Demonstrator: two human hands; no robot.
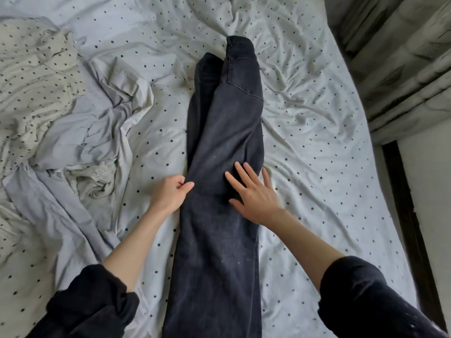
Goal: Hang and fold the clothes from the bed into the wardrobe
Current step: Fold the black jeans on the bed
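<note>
With the left hand (170, 192) pinching their edge and the right hand (253, 193) spread flat, the black jeans (219, 215) look heavy, limp denim, best gripped at the waistband beyond both hands.

Both my arms reached up from the bottom corners of the frame toward its middle.

My left hand (170, 191) sat just left of centre, fingers curled and thumb tip pressed against them in a pinch, the wrist bent slightly inward. My right hand (253, 191) lay just right of centre, palm down, fingers straight and fanned apart, pointing to the upper left. Both forearms were bare. The left dark sleeve (92, 301) was pushed up in the lower left, the right dark sleeve (361, 296) in the lower right.
</note>
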